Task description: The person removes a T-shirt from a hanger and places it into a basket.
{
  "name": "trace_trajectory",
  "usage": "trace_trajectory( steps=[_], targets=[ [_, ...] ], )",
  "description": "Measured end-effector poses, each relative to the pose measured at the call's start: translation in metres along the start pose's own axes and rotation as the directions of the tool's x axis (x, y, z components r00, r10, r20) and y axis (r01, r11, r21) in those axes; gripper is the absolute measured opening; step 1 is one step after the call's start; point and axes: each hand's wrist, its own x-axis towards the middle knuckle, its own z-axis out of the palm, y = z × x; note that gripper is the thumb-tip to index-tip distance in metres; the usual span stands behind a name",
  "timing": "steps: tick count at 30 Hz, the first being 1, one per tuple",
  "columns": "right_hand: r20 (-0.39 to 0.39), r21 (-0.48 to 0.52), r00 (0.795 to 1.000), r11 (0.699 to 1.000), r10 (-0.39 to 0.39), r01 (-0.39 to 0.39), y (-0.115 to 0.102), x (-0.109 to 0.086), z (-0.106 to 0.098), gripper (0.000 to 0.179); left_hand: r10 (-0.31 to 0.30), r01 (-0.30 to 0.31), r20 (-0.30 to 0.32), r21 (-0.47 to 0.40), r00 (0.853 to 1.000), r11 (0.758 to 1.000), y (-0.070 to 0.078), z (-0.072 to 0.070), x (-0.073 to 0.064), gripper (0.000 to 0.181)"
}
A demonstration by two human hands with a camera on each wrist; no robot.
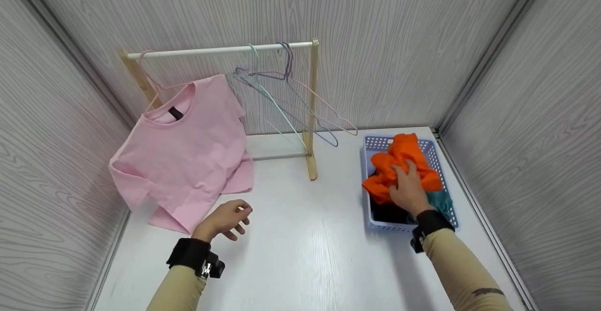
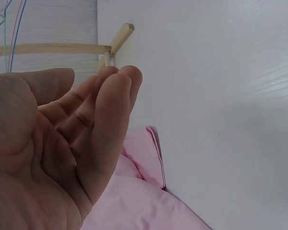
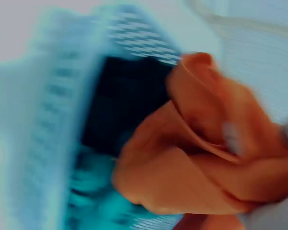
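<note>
Inside a blue plastic basket, my right hand grips a bunched orange garment. The right wrist view shows the orange cloth gathered in folds, blurred, with a small pale label on it. Dark clothing and a teal garment lie beneath it. My left hand hovers over the white table, fingers loosely curled and holding nothing. Close by it, a pink shirt with a black neck label hangs on a pink hanger, its lower part spread over the table.
A rack with wooden posts and a white rail stands at the back. Several thin hangers hang at its right end, some jutting toward the basket. Grey wood-grain walls enclose the white table on three sides.
</note>
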Motion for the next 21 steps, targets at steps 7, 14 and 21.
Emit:
trace_trajectory(
  steps=[7, 14, 21],
  targets=[
    [0.271, -0.197, 0.954, 0.978, 0.127, -0.074, 0.000, -0.015, 0.035, 0.067, -0.005, 0.005, -0.007, 0.006, 1.000, 1.000, -0.004, 0.004, 0.001, 0.027],
    [0.195, -0.224, 0.980, 0.975, 0.036, 0.008, 0.007, -0.011, 0.036, 0.029, -0.013, 0.013, -0.001, -0.009, 1.000, 1.000, -0.008, 0.005, 0.001, 0.027],
    [0.213, -0.255, 0.977, 0.964, -0.014, 0.070, 0.020, -0.017, 0.034, 0.017, -0.032, 0.032, -0.025, -0.009, 0.999, 0.999, -0.006, 0.003, -0.001, 0.026]
  ],
)
